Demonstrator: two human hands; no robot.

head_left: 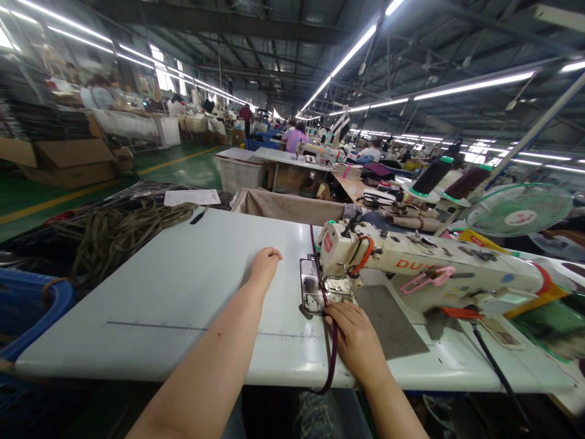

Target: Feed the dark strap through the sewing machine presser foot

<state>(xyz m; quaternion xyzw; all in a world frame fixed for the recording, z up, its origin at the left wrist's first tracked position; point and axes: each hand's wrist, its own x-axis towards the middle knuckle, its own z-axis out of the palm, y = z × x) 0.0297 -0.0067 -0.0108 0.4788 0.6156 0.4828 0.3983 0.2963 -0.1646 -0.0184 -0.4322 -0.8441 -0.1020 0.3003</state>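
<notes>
A sewing machine (388,250) stands on the right of the pale table (192,280). A narrow dark maroon strap (334,353) runs from beyond the needle area across the metal plate (311,285), then loops down over the table's front edge. My right hand (351,326) lies just in front of the presser foot, its fingers closed on the strap against the table. Left of the plate, my left hand (265,267) hovers over the bare tabletop with its fingers curled together. Nothing shows in it, and it is apart from the strap.
Olive straps (123,238) lie heaped at the left, above a blue basket (31,311). A cloth-lined bin (287,204) stands behind the table. Thread cones (432,177) and a fan (521,210) are at the right. A ruler line (183,328) marks the tabletop.
</notes>
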